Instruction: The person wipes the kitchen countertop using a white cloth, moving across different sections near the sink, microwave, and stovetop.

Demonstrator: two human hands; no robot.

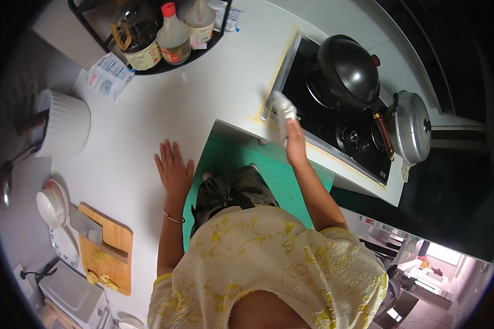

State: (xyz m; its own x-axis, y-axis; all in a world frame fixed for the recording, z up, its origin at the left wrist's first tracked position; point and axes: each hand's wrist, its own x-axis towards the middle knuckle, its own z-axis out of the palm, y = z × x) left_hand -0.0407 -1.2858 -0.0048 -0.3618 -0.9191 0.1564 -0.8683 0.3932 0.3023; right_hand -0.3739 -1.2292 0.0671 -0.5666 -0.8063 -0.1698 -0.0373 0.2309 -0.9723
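Observation:
My left hand (174, 172) lies flat, palm down and fingers spread, on the white countertop (148, 111), a bangle on its wrist. In my right hand (295, 144) is a white cloth (285, 110), held over the front left corner of the black glass gas stove (308, 111). A dark wok with a domed lid (348, 70) stands on the stove, beyond the cloth. Whether the cloth touches the stove edge, I cannot tell.
At left are a cleaver (86, 228) on a wooden cutting board (123, 238), bowls (51, 207) and a ribbed white container (68, 123). Bottles (173, 37) fill a black rack at the top. An aluminium pot (411, 127) stands right of the wok. The counter's corner edge is before me.

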